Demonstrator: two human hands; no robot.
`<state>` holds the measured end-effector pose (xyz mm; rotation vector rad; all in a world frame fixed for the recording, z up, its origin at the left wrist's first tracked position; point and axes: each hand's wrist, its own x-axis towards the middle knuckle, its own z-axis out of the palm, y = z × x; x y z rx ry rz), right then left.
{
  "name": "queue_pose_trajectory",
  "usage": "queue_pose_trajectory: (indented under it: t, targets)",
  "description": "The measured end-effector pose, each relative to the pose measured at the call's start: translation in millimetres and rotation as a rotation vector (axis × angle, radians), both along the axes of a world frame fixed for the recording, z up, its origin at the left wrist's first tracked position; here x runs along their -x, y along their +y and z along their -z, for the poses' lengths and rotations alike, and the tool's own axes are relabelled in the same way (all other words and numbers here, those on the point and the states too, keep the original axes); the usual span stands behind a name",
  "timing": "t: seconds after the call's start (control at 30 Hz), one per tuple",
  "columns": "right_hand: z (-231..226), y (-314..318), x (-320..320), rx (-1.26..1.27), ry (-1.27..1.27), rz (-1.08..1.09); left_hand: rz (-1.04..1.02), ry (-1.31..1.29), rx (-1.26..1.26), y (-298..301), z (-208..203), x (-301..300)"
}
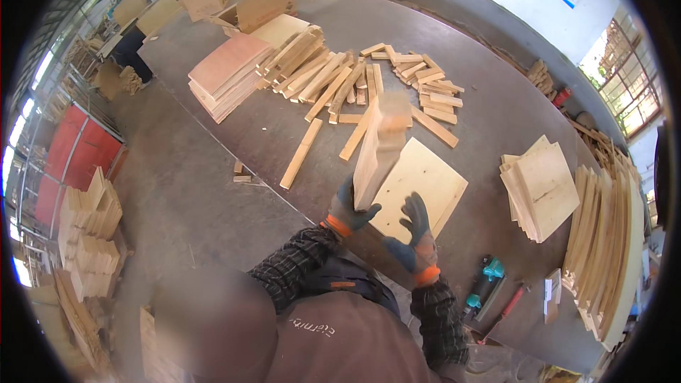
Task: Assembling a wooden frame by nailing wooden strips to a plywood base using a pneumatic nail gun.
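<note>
My left hand (349,209), in a dark glove with an orange cuff, grips the near end of a thick wooden board with a wavy edge (378,156). The board stands tilted on the table, its far end blurred. Beneath and beside it lies a square plywood panel (429,181). My right hand (417,241), gloved alike, is held over the panel's near edge with thumb and fingers spread and nothing in it. Beyond the board, loose wooden strips (330,89) lie in a heap, and short wooden blocks (429,85) are piled to their right.
A stack of reddish plywood sheets (230,74) sits at the table's left edge, near an open cardboard box (264,6). At right are plywood panels (543,188) and a row of curved boards (603,241). A teal-and-black power tool (486,285) and a red-handled tool (507,312) lie nearby.
</note>
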<state>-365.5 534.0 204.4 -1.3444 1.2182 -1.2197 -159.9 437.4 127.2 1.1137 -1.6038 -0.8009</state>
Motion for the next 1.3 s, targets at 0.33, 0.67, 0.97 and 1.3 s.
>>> queue_pose_trajectory:
  t: [0.33, 0.67, 0.97, 1.3]
  targets:
    - [3.8, -90.9, -68.3, 0.011, 0.061, -0.352, 0.001, 0.014, 0.104, -28.2, 88.4, -42.5]
    - [1.1, -106.2, -97.0, 0.115, 0.440, -0.234, 0.138, -0.186, -0.124, -30.4, 72.7, -85.2]
    - [-2.2, -105.1, -91.3, 0.128, 0.288, -0.069, 0.344, -0.366, -0.343, -37.5, 26.0, -97.7]
    - [10.1, -122.0, -78.2, -0.191, -0.409, 0.120, 0.351, -0.407, -0.374, -12.5, -16.8, -142.7]
